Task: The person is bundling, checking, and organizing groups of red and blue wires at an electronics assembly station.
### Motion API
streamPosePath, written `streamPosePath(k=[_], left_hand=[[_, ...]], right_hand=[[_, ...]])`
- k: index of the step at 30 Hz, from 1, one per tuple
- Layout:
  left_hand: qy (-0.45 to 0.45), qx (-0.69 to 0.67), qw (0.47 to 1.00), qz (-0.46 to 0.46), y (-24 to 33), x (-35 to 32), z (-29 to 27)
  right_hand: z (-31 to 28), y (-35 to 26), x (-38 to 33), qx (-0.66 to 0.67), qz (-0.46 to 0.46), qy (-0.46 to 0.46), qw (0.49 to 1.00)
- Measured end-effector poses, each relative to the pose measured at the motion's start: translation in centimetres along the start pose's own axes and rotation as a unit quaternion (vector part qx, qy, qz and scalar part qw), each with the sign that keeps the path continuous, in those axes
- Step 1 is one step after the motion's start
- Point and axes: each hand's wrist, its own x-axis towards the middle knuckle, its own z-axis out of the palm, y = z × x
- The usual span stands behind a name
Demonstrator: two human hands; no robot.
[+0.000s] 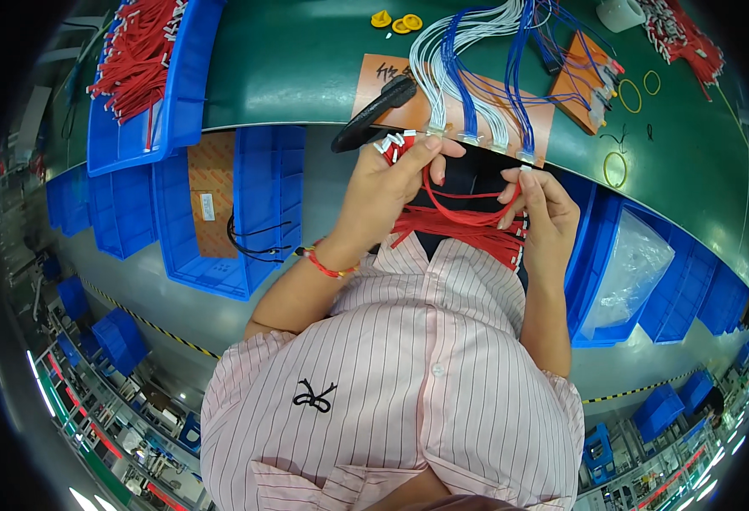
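Note:
My left hand [391, 183] is closed round a few red cables with white connector ends [398, 143], its thumb and forefinger pinching at the table's front edge. Between both hands hangs a looped red cable [468, 217]. The fingers of my right hand [546, 209] pinch one white end of it, just below a clear connector [525, 157] on blue wires [517, 94]. White wires [425, 68] run to another clear connector [436, 130] above my left fingertips. Whether either pair of connectors touches cannot be made out. A bundle of red cables [485, 241] lies across my lap.
A black curved object [374, 113] lies beside an orange sheet [373, 78] on the green table [289, 68]. An orange block [580, 81] with wires stands right, near yellow rubber bands [615, 170]. At left, a blue bin [189, 77] holds red cables; more blue bins [264, 204] sit below.

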Motion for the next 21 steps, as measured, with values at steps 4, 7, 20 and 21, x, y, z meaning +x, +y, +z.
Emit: streamPosePath(k=[4, 7, 20, 21], left_hand=[[-0.048, 0.109, 0.993, 0.004, 1.2, -0.1, -2.0], [-0.058, 0.173, 0.983, -0.007, 2.0, -1.0, -3.5], [-0.062, 0.135, 0.989, 0.004, 0.2, -1.2, -2.8], [-0.049, 0.095, 0.994, -0.010, 0.2, -0.9, -2.3]], right_hand=[[0.5, -0.1, 0.3, -0.004, -0.007, 0.031, 0.999], [0.5, 0.1, 0.4, 0.030, 0.004, 0.035, 0.999], [-0.2, 0.1, 0.4, 0.151, 0.085, 0.001, 0.985], [-0.2, -0.1, 0.2, 0.117, 0.067, 0.006, 0.991]])
